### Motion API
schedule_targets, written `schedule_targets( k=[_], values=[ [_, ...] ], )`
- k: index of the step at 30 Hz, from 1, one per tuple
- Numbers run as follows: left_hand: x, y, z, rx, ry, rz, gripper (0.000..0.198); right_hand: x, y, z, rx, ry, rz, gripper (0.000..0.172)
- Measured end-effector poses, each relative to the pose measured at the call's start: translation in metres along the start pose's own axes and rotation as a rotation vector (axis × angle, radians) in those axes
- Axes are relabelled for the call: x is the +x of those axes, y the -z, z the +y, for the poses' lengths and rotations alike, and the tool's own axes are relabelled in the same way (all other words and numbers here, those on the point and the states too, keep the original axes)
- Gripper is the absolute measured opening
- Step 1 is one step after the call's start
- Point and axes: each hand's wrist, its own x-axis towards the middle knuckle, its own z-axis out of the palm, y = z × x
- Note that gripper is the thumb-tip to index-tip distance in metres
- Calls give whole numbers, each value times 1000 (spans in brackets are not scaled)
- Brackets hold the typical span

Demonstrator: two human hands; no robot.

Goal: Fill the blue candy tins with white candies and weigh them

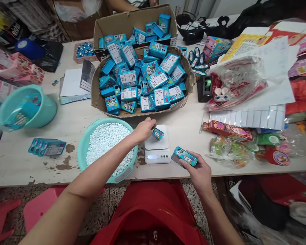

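Right hand (201,173) grips blue printed tin (185,157), right of white scale (156,145). Teal basin (82,146) of white pellets (102,141) left of scale. Left hand (143,130) pinches second blue piece (158,133) over scale's platform; contact unclear. Beyond: carton (98,106) heaped with blue packs (158,80).

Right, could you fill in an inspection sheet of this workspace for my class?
Surface: pale table, brown worn patches.
Work things: scale, display lit; tub of white pieces; carton of blue packs.
Clutter: papers, tape dispenser and plastic bag on the right.
Hands: left hand grips a small pack on or above the scale; right hand holds another pack.
Cables: none certain; black tangle at the back unclear.
Surroundings: another person's arm behind; pink stool, speckled floor below.
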Motion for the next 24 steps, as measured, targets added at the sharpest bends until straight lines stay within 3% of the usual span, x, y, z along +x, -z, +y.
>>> schedule_targets(
  k=[3, 5, 8, 11, 15, 19, 24],
  values=[
    [2, -1, 1, -58, 11, 47, 24, 6, 1, -2, -5, 8, -11, 50],
    [3, 0, 1, -216, 66, 84, 20, 8, 2, -3, 5, 7, -20, 50],
    [-2, 5, -2, -744, 229, 115, 12, 10, 4, -2, 24, 12, -7, 50],
    [-23, 12, -13, -1291, 371, 174, 14, 8, 6, 3, 24, 35, 37, 50],
    [-69, 18, -41, -1698, 529, 237, 22, 0, 4, 7, 36, 31, 128, 51],
    [-113, 15, -70, -1711, 695, 351, 13, -13, -4, 8, 43, 29, 220, 52],
    [-141, 4, -95, -1531, 629, 304, 22, -37, -16, 9, 33, 53, 311, 52]
  ],
)
